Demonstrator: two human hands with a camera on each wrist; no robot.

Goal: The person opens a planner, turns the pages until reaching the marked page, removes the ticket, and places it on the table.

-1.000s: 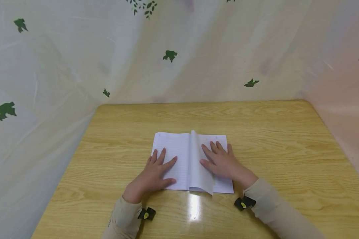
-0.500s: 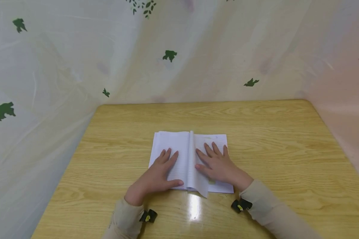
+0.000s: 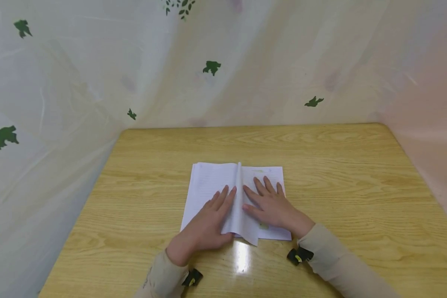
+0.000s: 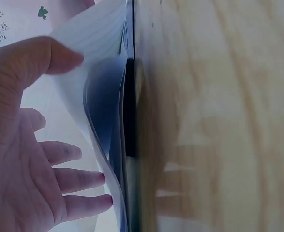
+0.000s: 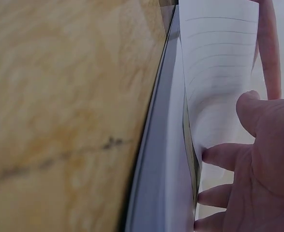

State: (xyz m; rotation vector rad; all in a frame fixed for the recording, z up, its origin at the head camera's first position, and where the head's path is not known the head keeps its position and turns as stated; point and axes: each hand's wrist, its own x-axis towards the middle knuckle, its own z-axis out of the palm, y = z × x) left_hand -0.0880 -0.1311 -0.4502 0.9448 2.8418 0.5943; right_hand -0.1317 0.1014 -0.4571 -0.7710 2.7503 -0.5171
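A lined notebook point(image 3: 212, 176) lies spread on the table, with one narrow curled page point(image 3: 237, 219) standing up along its middle. My left hand point(image 3: 210, 223) rests on the left page with straight fingers, their tips close to the curl. On the right page lies my right hand point(image 3: 273, 210), fingers spread, its thumb and forefinger at the curl's right side. In the left wrist view, the left hand's point(image 4: 28, 150) fingertips touch the bulging paper point(image 4: 88, 92). The right wrist view has the right hand's point(image 5: 267, 154) fingertips against the loose lined page point(image 5: 219, 53).
The wooden table point(image 3: 339, 165) extends around the notebook on all sides. Behind it hangs a pale curtain point(image 3: 260, 82) with green leaf and bird shapes. A black band with a small device point(image 3: 299, 255) sits on each wrist.
My left hand has slid right across the left page toward the middle. My right hand shifted slightly left, then stayed. The curled page has become narrower and its lower corner moved left.
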